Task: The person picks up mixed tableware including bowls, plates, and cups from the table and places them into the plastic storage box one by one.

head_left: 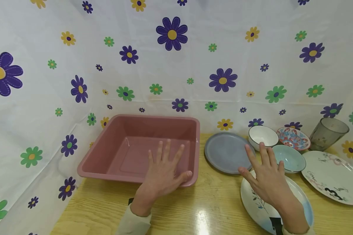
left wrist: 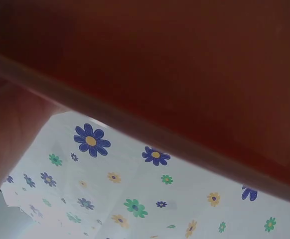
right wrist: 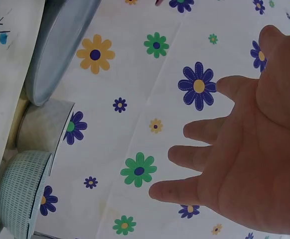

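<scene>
My left hand [head_left: 161, 174] is spread with straight fingers over the near rim of a pink plastic basin [head_left: 117, 178]; whether it touches the rim I cannot tell. In the left wrist view the basin's underside [left wrist: 175, 74] fills the top and hides most of that hand. Fingers apart and holding nothing, my right hand [head_left: 267, 182] hovers above a white plate with a leaf sprig and blue edge [head_left: 297, 195]. The right wrist view shows the palm [right wrist: 249, 164] clear of the dishes. Nearest its fingertips are a grey plate [head_left: 227, 153], a white bowl [head_left: 261, 135] and a light-blue bowl [head_left: 289, 160].
A red-and-blue patterned bowl [head_left: 294, 138] and a smoky glass [head_left: 329, 133] stand at the back right. Another decorated plate [head_left: 338, 176] lies at the far right. Flowered cloth [head_left: 153, 65] hangs behind and left of the wooden table [head_left: 211, 202].
</scene>
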Demonstrator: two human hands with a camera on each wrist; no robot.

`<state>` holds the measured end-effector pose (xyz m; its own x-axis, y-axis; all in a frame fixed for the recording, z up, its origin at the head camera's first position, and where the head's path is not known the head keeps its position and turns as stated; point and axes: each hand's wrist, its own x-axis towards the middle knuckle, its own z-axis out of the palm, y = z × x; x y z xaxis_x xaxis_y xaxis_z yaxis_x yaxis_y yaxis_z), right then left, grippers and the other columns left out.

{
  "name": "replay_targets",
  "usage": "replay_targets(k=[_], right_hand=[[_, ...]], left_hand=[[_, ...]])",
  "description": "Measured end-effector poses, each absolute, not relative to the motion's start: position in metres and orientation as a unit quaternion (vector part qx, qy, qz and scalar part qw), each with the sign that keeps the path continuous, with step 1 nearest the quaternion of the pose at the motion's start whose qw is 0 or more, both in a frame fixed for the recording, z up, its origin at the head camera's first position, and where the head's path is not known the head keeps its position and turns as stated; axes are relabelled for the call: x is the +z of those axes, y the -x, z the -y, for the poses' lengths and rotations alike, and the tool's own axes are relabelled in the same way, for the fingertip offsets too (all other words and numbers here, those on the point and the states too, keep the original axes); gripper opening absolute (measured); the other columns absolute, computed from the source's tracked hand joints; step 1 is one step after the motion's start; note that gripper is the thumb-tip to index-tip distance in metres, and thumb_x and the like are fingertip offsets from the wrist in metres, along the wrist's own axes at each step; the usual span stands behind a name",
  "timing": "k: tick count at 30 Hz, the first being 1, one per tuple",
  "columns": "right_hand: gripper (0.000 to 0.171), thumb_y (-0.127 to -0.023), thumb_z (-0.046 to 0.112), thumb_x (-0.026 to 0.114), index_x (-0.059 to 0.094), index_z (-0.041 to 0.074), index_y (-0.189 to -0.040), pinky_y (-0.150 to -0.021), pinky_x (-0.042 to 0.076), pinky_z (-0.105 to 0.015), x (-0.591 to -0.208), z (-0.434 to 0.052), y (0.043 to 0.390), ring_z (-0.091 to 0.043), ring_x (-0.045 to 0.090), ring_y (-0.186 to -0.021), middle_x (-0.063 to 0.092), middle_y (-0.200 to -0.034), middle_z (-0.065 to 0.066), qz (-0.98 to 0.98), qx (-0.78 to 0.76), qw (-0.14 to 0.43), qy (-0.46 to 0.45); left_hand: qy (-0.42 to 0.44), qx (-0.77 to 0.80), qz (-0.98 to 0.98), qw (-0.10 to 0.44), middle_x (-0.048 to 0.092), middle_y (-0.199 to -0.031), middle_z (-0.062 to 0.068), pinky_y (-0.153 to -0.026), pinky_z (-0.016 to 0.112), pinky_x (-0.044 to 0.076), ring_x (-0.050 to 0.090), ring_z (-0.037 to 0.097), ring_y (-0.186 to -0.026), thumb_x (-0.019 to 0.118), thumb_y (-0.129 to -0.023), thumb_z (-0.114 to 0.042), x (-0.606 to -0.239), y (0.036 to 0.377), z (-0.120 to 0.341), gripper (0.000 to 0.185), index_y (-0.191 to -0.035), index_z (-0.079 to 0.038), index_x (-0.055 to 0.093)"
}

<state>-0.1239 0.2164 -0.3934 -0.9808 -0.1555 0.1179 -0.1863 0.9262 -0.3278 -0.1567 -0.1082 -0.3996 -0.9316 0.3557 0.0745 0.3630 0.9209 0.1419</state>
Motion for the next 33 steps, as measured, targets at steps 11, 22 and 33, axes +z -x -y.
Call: replay_targets(k=[11, 22, 33], right_hand=[[0.074, -0.103, 0.054, 0.038, 0.007, 0.02, -0.161, -0.1, 0.016, -0.081, -0.394, -0.226, 0.124, -0.062, 0.012, -0.14, -0.006, -0.162, -0.029, 0.978, 0.194, 0.047, -0.065], [0.08, -0.103, 0.054, 0.04, 0.005, 0.01, -0.16, -0.097, 0.025, -0.079, -0.395, -0.244, 0.126, -0.068, 0.021, -0.131, 0.006, -0.156, -0.04, 0.977, 0.204, 0.046, -0.037], [0.081, -0.102, 0.051, 0.044, 0.018, -0.01, -0.149, -0.084, 0.04, -0.073, -0.39, -0.274, 0.125, -0.065, 0.035, -0.117, 0.022, -0.134, -0.048, 0.976, 0.217, -0.022, 0.024]], left_hand=[[0.191, -0.105, 0.975, 0.031, -0.006, -0.165, 0.019, -0.117, 0.063, -0.002, -0.01, 0.039, -0.151, 0.035, -0.095, -0.071, -0.401, 0.156, 0.107, 0.083, -0.161, -0.027, 0.011], [0.207, -0.119, 0.97, 0.046, 0.0, -0.165, 0.018, -0.118, 0.062, 0.001, -0.001, 0.039, -0.152, 0.037, -0.097, -0.066, -0.403, 0.155, 0.106, 0.078, -0.16, -0.023, 0.019], [0.216, -0.13, 0.966, 0.054, 0.0, -0.165, 0.019, -0.118, 0.062, 0.003, 0.001, 0.039, -0.151, 0.038, -0.098, -0.063, -0.4, 0.153, 0.106, 0.077, -0.16, -0.022, 0.019]])
